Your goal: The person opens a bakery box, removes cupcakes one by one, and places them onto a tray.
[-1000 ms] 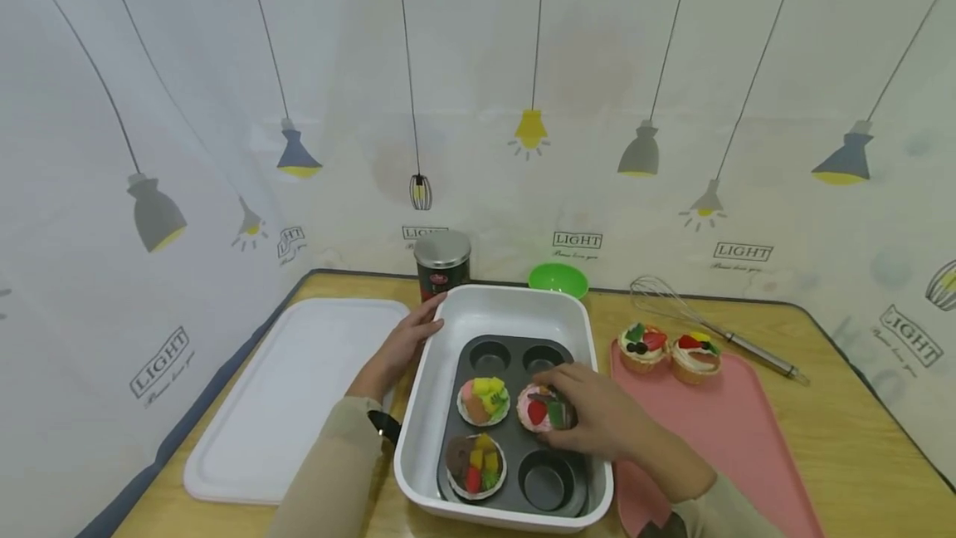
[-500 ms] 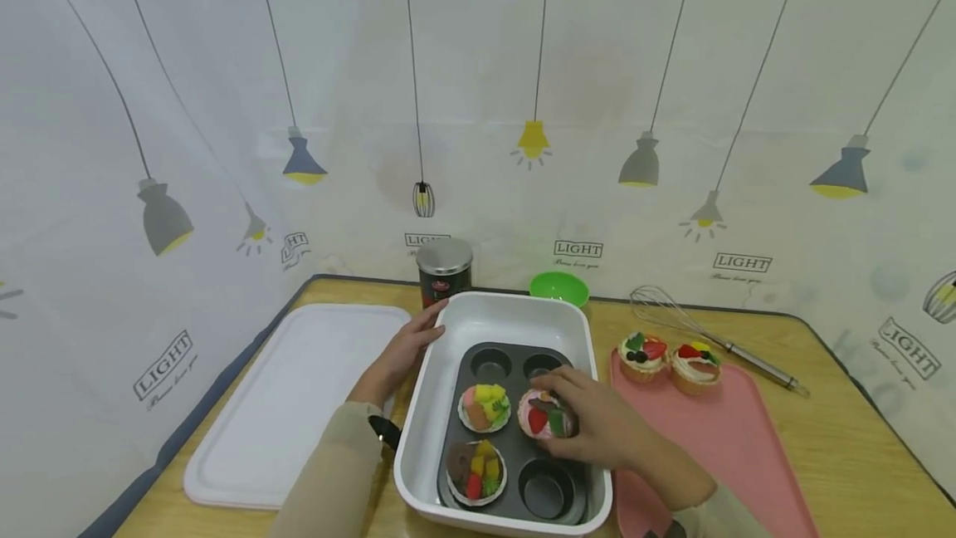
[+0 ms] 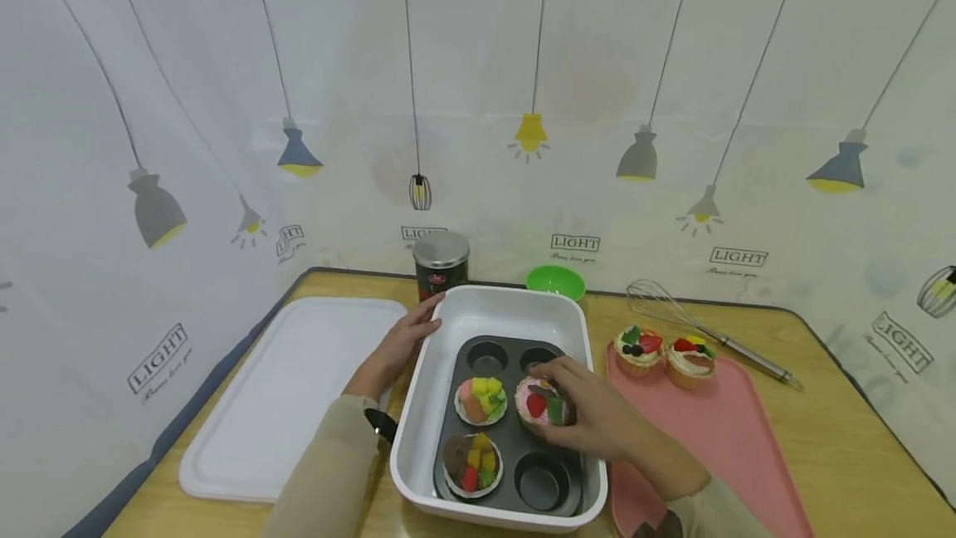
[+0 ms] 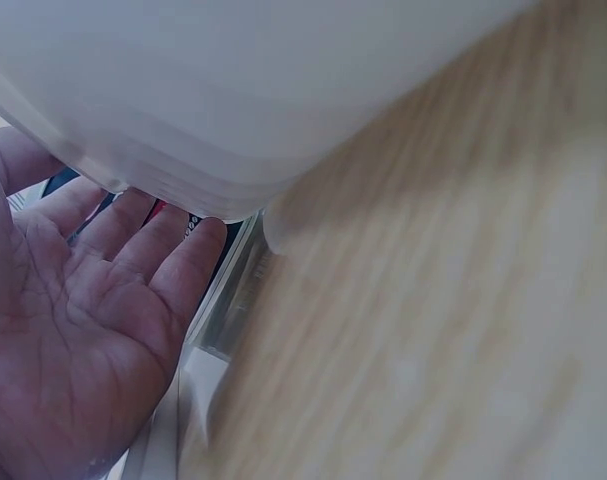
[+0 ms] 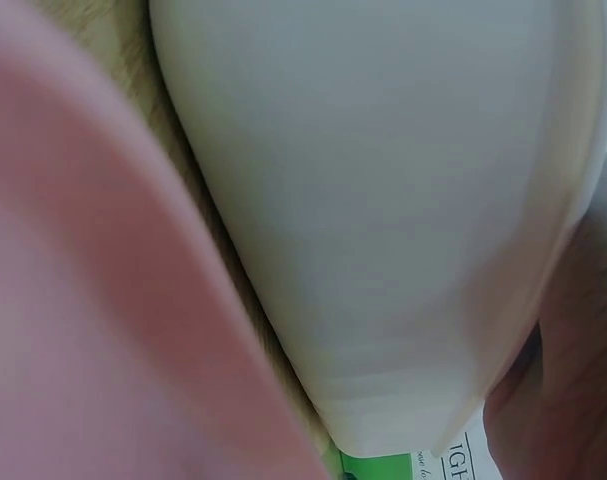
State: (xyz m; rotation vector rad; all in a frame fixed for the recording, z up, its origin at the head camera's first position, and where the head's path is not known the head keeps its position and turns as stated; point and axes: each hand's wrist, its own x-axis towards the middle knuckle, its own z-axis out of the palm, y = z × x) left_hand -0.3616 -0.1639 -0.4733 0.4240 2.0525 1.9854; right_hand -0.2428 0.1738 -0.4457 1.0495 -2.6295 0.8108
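Note:
A white deep tray (image 3: 407, 438) holds a dark muffin tin (image 3: 508, 452). My right hand (image 3: 605, 413) grips a pink-creamed tart (image 3: 532, 405) at the tin's middle right cup, thumb on its near side and fingers on its far side. A fruit tart (image 3: 480, 401) sits in the middle left cup, and a brown-topped tart (image 3: 472, 465) in the near left one. The near right cup is bare. With my left hand (image 3: 392, 355) I hold the tray's left rim; in the left wrist view, that hand's fingers (image 4: 148, 245) touch the outer wall (image 4: 213, 90).
A white flat tray (image 3: 284, 397) lies left, a pink tray (image 3: 695, 438) right with two tarts (image 3: 638, 351) at its far end. Behind stand a lidded canister (image 3: 441, 264) and a green bowl (image 3: 556, 282). A whisk (image 3: 717, 333) lies at the back right.
The view has tilted slightly down and back up. Both hands keep their places, and the pink-creamed tart remains at the same cup.

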